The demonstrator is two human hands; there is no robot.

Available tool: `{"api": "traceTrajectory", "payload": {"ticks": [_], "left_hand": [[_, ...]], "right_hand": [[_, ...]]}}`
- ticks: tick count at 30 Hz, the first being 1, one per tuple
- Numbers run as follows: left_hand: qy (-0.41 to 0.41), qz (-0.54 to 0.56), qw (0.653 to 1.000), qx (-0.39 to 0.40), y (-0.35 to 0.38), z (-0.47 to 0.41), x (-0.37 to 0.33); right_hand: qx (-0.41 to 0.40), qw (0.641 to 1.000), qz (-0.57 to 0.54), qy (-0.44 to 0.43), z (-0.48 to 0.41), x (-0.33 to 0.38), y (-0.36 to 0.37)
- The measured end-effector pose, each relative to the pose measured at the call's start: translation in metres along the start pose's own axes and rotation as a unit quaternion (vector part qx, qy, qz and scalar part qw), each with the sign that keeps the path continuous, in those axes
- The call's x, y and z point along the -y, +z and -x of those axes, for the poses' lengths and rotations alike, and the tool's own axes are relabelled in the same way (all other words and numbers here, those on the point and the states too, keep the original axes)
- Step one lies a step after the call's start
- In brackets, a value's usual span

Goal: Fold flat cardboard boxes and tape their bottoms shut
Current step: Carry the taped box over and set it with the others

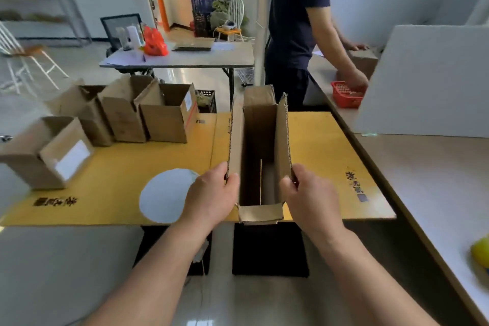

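Box (260,151): plain kraft brown outside, dark shadowed brown inside with one thin pale stripe, corrugated zigzag on the cut edges. Sheet (325,145) is mustard yellow with dark printed characters and a small blue-grey mark, disc (165,194) is plain white, and the other boxes (164,114) are the same brown, one with a white label striped in red. Also: red lattice basket (345,96), orange-red bag (155,42), navy shirt (296,8), white panel (428,79), pale beige-grey desk (436,180).
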State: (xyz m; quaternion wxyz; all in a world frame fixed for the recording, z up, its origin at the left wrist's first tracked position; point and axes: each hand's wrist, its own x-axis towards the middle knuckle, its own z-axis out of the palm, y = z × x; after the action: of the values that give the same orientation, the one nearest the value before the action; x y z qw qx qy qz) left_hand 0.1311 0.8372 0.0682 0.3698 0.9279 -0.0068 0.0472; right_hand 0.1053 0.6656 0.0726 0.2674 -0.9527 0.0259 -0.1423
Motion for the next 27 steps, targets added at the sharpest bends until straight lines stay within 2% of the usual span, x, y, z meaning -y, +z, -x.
{"api": "traceTrajectory", "payload": {"ticks": [9, 14, 19, 27], "left_hand": [[-0.067, -0.026, 0.996, -0.053, -0.087, -0.031, 0.108], [-0.108, -0.032, 0.991, -0.073, -0.113, -0.039, 0.150], [-0.148, -0.089, 0.981, -0.092, -0.135, -0.063, 0.187], [-0.167, -0.135, 0.971, -0.102, -0.168, -0.113, 0.228]], "right_hand": [[0.082, 0.995, -0.041, -0.026, -0.033, 0.112, 0.095], [0.116, 0.989, -0.077, -0.058, -0.051, 0.146, 0.136], [0.162, 0.976, -0.107, -0.098, -0.080, 0.174, 0.177], [0.251, 0.951, -0.137, -0.115, -0.126, 0.214, 0.227]]}}
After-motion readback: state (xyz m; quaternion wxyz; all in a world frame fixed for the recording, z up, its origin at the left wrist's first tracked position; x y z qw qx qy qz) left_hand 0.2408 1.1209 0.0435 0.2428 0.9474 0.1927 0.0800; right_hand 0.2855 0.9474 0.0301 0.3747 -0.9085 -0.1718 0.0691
